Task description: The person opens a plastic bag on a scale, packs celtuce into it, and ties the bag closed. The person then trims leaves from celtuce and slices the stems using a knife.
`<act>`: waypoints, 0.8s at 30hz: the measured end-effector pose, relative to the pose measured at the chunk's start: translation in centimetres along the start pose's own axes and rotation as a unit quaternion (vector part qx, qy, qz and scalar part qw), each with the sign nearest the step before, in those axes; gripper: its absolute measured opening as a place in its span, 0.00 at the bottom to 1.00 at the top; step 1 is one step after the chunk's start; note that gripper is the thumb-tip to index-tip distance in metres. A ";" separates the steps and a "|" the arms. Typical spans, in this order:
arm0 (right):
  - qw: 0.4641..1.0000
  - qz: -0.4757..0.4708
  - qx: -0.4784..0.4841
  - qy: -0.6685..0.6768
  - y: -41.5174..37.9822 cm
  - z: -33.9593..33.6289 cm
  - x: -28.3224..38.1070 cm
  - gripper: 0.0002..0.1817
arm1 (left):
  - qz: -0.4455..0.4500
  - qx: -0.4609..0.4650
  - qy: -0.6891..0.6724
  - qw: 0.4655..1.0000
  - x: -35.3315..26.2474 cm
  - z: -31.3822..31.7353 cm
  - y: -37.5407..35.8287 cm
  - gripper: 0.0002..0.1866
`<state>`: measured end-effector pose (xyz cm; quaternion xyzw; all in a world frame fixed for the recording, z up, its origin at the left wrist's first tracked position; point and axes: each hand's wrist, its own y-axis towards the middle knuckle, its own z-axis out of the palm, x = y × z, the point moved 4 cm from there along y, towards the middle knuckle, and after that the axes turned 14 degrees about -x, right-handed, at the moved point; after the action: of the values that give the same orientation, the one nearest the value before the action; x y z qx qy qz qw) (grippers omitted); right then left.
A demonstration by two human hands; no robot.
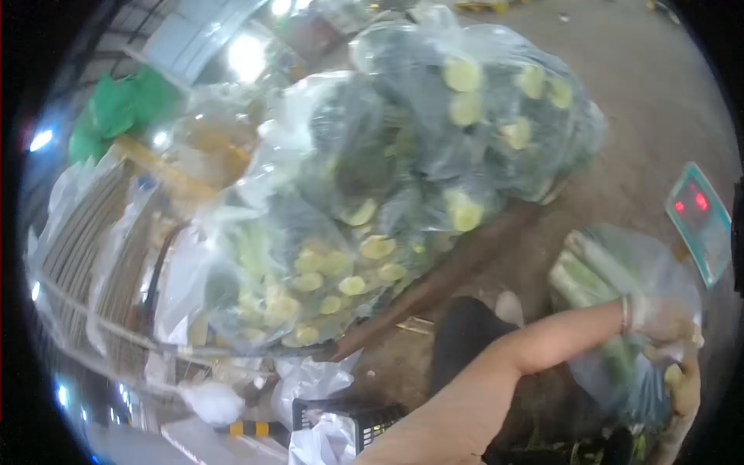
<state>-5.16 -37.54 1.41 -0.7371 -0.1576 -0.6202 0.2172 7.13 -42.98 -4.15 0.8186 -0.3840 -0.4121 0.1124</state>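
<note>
A clear plastic bag (604,271) of long green vegetables with pale stalks lies at the right. My left hand (666,322) reaches across it, with a band at the wrist, and its closed fingers hold the bag's plastic at the right edge. Just below, my right hand (686,384) is also closed on the plastic, its forearm coming up from the lower right corner. Motion blur softens the fingers of both hands. Beside the bag stands a teal-framed scale display (701,221) with red lit digits.
Several filled bags of greens (465,132), with pale round cut ends, are piled on a brown-edged platform (434,287) in front. A black crate (372,422) with white plastic stands low in the middle. Cart rails (93,310) and a green bag (116,108) are at left.
</note>
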 end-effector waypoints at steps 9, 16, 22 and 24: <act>0.922 -0.001 -0.195 -0.335 7.2 -1.2 -5.4 0.15 | -0.273 0.062 0.023 0.960 1.5 -2.4 -5.9 0.12; 0.699 0.110 -0.482 -0.517 11.0 -12.4 -19.2 0.20 | -0.203 0.312 0.101 0.923 0.2 -1.5 -16.6 0.04; 0.811 -0.097 -0.400 -0.416 8.8 -9.6 -15.1 0.18 | -0.431 0.170 0.033 0.885 2.7 -2.1 -15.9 0.23; 0.885 -0.153 -0.163 -0.409 7.5 -3.6 -10.2 0.20 | -0.374 0.131 0.091 0.914 3.3 -2.0 -14.6 0.17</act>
<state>-6.26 -45.39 -9.01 -0.9170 -0.2403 -0.3062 -0.0872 17.63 -35.69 -12.09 0.9436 -0.0887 -0.2941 -0.1233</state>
